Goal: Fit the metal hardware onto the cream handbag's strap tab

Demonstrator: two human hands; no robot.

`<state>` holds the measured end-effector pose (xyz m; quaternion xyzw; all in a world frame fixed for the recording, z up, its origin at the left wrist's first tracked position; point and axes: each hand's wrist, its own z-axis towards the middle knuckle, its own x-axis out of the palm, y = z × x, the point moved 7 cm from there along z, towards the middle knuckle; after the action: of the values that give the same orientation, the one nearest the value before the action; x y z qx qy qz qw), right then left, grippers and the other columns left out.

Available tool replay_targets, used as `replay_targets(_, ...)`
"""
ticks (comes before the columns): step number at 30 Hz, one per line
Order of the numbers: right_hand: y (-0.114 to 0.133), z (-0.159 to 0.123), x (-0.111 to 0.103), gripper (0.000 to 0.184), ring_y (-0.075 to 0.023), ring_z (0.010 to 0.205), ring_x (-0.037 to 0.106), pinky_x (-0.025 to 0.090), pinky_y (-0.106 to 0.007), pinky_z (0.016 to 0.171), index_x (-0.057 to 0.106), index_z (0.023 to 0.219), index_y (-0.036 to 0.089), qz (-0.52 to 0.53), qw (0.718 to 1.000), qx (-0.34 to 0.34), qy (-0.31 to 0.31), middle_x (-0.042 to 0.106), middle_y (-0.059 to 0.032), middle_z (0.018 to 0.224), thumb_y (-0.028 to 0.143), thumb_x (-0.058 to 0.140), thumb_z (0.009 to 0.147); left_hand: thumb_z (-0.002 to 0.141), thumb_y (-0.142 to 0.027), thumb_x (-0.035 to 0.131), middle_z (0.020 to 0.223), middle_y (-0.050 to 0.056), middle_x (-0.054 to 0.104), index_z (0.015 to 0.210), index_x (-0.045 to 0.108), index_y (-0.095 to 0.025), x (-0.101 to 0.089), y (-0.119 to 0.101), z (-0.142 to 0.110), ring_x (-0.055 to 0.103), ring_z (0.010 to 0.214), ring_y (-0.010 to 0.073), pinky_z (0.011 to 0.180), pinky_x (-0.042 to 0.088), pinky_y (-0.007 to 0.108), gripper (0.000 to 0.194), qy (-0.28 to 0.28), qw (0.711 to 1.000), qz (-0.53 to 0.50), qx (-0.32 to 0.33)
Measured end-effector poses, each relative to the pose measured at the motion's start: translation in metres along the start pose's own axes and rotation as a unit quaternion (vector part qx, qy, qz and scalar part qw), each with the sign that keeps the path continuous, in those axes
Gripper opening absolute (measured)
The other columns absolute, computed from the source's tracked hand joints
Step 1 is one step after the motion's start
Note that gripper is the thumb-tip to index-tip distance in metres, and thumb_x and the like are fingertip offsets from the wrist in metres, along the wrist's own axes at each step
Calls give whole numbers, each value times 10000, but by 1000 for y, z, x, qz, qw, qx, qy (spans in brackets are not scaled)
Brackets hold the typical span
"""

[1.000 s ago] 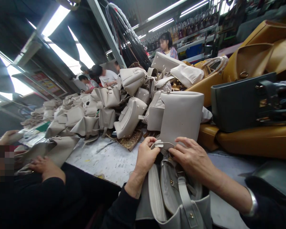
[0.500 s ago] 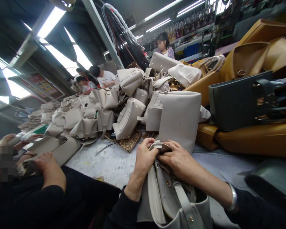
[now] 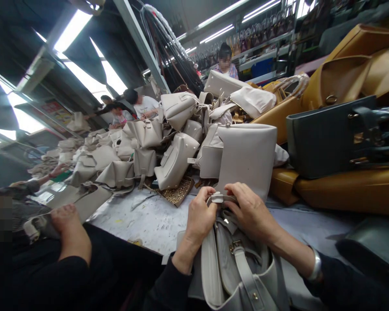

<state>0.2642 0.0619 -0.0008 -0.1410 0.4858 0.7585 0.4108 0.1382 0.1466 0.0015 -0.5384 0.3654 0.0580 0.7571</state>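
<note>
A light grey handbag (image 3: 210,276) stands open in front of me at the table's edge. Its short strap (image 3: 228,198) arches up above the opening, with a pale loop (image 3: 217,198) round it. My left hand (image 3: 199,220) pinches the strap beside this loop, thumb against fingers. From the other side, my right hand (image 3: 253,211) has its thumb and fingers closed about the strap. A metal buckle (image 3: 236,246) shows inside the bag's opening, and another strap (image 3: 246,268) hangs over the near side. The fingers partly hide the strap's ends.
A tray of small gold studs (image 3: 176,194) sits on the white tabletop (image 3: 145,224). Beyond it are heaped grey bags (image 3: 176,160). Brown bags (image 3: 350,190) and a dark green bag (image 3: 327,138) lie at right. A co-worker's hand (image 3: 66,216) holds a grey bag at left.
My right hand has lifted slightly and its fingers have shifted along the strap, showing more of the buckle below. At far left, a co-worker's other hand has moved away from the bag.
</note>
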Motion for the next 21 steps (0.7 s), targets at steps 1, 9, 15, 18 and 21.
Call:
replay_targets(1,0,2,3,242,-257,962,582,476,-373,852,605,1148,194,-1,1000,0,16,656,-76,1027,78,610,935,819,-93,602,933,4,735,991,644,-219,0,2,0,689,889,186,823,498,282,218,-2,1000,-2,0)
replay_targets(9,-16,12,17,181,-221,861,642,430,-304,766,684,1081,251,18,996,76,47,695,-23,883,149,624,943,830,-107,600,926,8,720,986,657,-202,-2,2,-2,675,879,172,806,501,261,192,23,998,-53,11)
replay_targets(15,-26,13,21,89,-221,878,670,431,-304,762,704,977,241,56,992,103,52,738,-30,916,215,620,960,827,-120,593,973,19,728,1033,647,-206,-2,1,-6,685,918,179,842,506,268,229,19,998,-63,11)
replay_targets(18,-27,12,21,118,-215,857,665,438,-307,760,718,986,244,63,992,103,47,728,-33,907,210,609,960,826,-124,595,960,7,733,1036,648,-214,-2,0,-9,683,896,176,823,497,267,234,2,999,-32,3)
replay_targets(21,-28,11,21,111,-210,846,658,444,-309,766,713,958,243,85,991,97,35,713,-24,890,204,608,958,830,-114,592,972,6,732,1033,651,-222,-4,-4,-11,680,905,183,828,489,278,237,-18,1000,9,8)
